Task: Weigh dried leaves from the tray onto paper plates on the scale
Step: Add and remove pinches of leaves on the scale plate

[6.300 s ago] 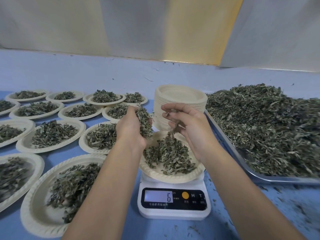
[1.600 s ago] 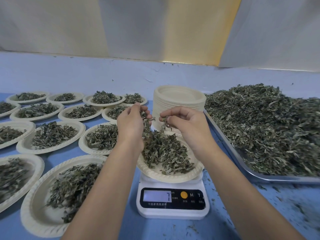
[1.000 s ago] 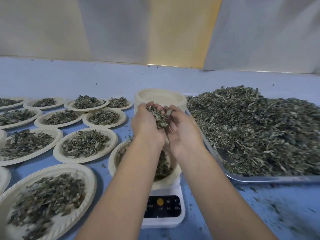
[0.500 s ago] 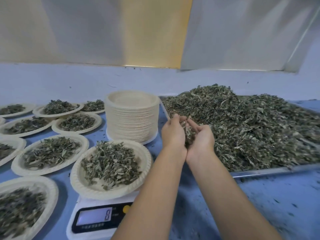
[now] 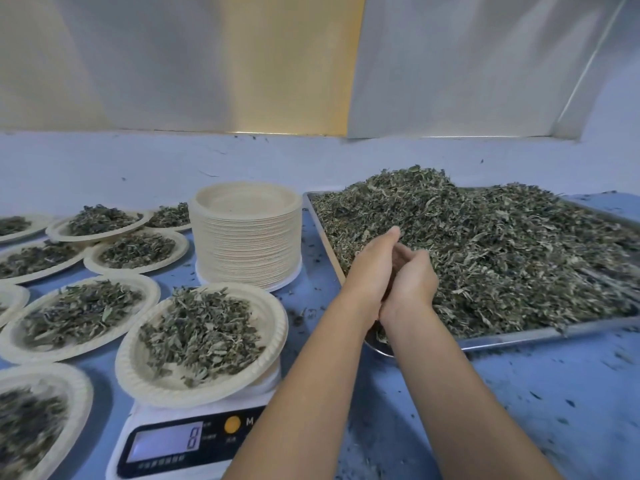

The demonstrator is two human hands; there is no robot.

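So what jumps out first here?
The huge heap of dried leaves on the metal tray at right, with the left hand and right hand pressed together over its near-left corner. Next, the tall stack of empty paper plates at centre, and a filled plate sitting on the scale at lower left.

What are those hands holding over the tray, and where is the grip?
Cannot tell. The left hand and right hand are pressed together over the tray of leaves; whatever may lie between the palms is hidden.
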